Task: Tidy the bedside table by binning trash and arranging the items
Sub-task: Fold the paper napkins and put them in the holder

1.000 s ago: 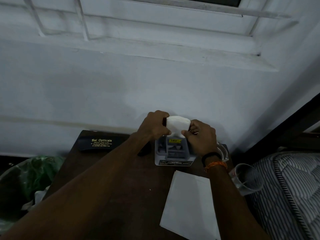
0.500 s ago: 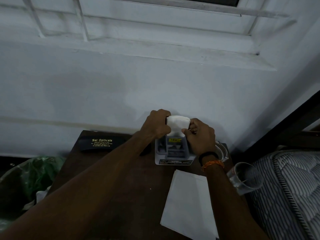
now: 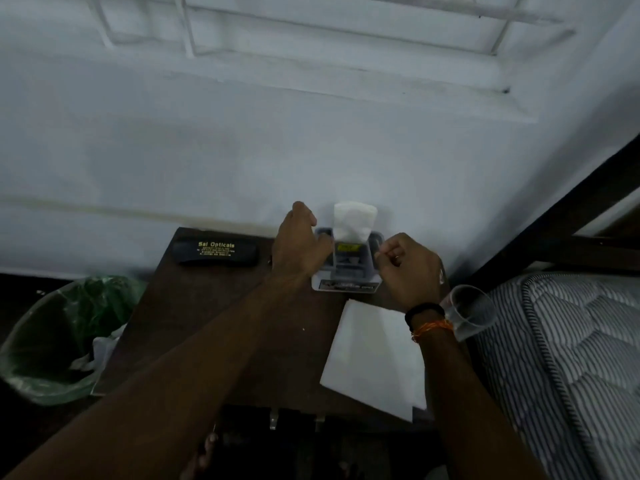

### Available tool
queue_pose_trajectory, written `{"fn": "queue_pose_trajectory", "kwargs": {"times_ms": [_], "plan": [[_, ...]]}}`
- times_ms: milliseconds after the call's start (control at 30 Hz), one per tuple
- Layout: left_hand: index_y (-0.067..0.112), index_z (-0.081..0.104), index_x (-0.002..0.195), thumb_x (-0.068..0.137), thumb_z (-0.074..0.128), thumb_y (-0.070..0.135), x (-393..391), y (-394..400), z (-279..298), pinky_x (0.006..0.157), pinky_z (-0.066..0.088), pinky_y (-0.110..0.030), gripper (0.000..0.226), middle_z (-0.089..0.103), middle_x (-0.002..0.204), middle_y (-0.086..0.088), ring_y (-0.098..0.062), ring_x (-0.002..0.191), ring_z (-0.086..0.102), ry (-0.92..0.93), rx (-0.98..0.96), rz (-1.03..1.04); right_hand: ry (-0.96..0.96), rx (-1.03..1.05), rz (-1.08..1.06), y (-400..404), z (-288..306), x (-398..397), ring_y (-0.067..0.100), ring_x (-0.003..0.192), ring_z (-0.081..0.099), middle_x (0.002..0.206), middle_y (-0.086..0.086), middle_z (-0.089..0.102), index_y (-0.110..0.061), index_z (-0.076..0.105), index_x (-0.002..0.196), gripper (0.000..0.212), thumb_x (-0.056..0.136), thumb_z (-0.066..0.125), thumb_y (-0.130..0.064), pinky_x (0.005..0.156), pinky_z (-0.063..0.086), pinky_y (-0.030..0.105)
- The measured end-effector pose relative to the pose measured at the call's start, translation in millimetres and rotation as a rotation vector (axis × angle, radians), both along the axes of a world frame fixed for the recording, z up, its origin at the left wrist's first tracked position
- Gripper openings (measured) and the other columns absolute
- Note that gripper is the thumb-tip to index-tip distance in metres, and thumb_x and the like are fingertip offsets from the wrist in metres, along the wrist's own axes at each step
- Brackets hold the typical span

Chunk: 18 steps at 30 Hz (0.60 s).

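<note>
Two hands flank the grey plastic holder (image 3: 344, 268) at the dark table's (image 3: 194, 327) back edge: left hand (image 3: 299, 242) touches it with loose fingers, right hand (image 3: 410, 268) curled, empty. The folded white tissue (image 3: 353, 221) standing in it looks soft and light; pinch its top.

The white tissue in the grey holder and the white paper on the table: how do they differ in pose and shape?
The white tissue stands upright, tucked into the grey holder; the white paper lies flat on the table. The tissue looks soft and bunched; the paper is smooth with straight edges. The tissue is at the wall end, the paper nearer the person. Both are white, and no hand grips either.
</note>
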State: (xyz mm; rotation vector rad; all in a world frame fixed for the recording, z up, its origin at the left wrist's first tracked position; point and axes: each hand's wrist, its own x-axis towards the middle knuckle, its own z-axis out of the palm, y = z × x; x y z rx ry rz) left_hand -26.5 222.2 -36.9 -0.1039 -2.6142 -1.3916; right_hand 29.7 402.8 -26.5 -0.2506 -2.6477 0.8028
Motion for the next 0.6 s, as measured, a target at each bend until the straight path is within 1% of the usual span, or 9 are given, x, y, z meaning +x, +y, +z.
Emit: {"fn": "queue_pose_trajectory", "kwargs": {"times_ms": [67,100,167,233,300,367,433,500,600], "plan": [[0.008,0.049,0.086,0.077,0.063,0.010,20.8,-1.6,-7.3,0.064,0.051,-0.043,0.017,0.058,0.082,-0.005,-0.022,0.077,0.057,-0.079,0.017,0.009,-0.061,0.063,0.003,0.3,-4.0,14.4,0.014,0.069,0.062,0.067,-0.006,0.065,-0.024,0.061,0.069,0.012,0.079,0.065,-0.019,0.068,0.044,0.023],[0.006,0.053,0.085,0.077,0.064,0.009,32.9,-2.5,-12.6,0.069,0.053,-0.044,0.013,0.062,0.083,-0.006,-0.022,0.079,0.060,-0.131,0.025,-0.009,-0.119,0.051,0.011,0.4,-7.6,24.5,0.017,0.069,0.063,0.066,-0.005,0.064,-0.025,0.059,0.065,0.015,0.078,0.064,-0.018,0.071,0.047,0.026],[0.006,0.061,0.086,0.077,0.067,0.009,54.7,-4.7,-26.1,0.076,0.054,-0.038,0.011,0.066,0.088,-0.005,-0.021,0.085,0.063,-0.241,0.017,-0.066,-0.299,0.003,0.001,0.9,-15.7,47.1,0.023,0.074,0.066,0.070,0.001,0.066,-0.021,0.061,0.063,0.018,0.081,0.061,-0.016,0.068,0.050,0.029],[0.010,0.064,0.086,0.077,0.071,0.012,72.5,-5.7,-37.1,0.075,0.053,-0.031,0.011,0.068,0.089,-0.002,-0.018,0.087,0.064,-0.349,-0.004,-0.115,-0.439,0.069,-0.088,4.3,-23.2,71.9,0.028,0.086,0.066,0.084,0.008,0.070,-0.011,0.070,0.076,0.012,0.082,0.063,-0.019,0.071,0.048,0.030],[0.013,0.067,0.084,0.078,0.072,0.014,82.9,-3.6,-42.5,0.070,0.052,-0.026,0.008,0.068,0.087,0.000,-0.015,0.087,0.064,-0.426,-0.025,-0.137,-0.490,0.096,-0.198,9.8,-28.6,93.7,0.032,0.098,0.064,0.099,0.012,0.069,-0.005,0.069,0.093,0.021,0.081,0.064,-0.021,0.078,0.049,0.033],[0.013,0.067,0.085,0.079,0.072,0.014,87.8,2.7,-46.1,0.068,0.049,-0.026,0.008,0.066,0.089,-0.001,-0.015,0.088,0.062,-0.512,-0.010,-0.134,-0.557,0.062,-0.274,17.2,-35.4,109.8,0.032,0.103,0.062,0.109,0.013,0.065,-0.004,0.065,0.104,0.030,0.080,0.065,-0.022,0.082,0.048,0.032],[0.011,0.065,0.090,0.077,0.073,0.014,89.7,9.6,-51.9,0.074,0.048,-0.029,0.015,0.064,0.098,-0.004,-0.019,0.094,0.060,-0.585,0.028,-0.108,-0.631,0.010,-0.297,23.3,-42.8,119.7,0.034,0.100,0.063,0.108,0.014,0.065,-0.005,0.064,0.105,0.033,0.078,0.066,-0.023,0.082,0.051,0.033],[0.009,0.063,0.098,0.076,0.074,0.013,89.6,16.1,-56.5,0.074,0.046,-0.029,0.025,0.062,0.106,-0.008,-0.022,0.099,0.058,-0.628,0.061,-0.085,-0.667,-0.020,-0.282,27.0,-49.0,123.4,0.033,0.099,0.064,0.109,0.014,0.067,-0.008,0.066,0.106,0.037,0.075,0.065,-0.027,0.084,0.056,0.036],[0.007,0.062,0.094,0.076,0.074,0.009,87.0,25.2,-57.8,0.072,0.047,-0.030,0.022,0.061,0.102,-0.009,-0.023,0.095,0.059,-0.639,0.084,-0.058,-0.645,-0.060,-0.317,29.9,-52.8,120.5,0.033,0.102,0.064,0.114,0.014,0.066,-0.010,0.066,0.112,0.043,0.075,0.067,-0.032,0.085,0.055,0.035]]}}
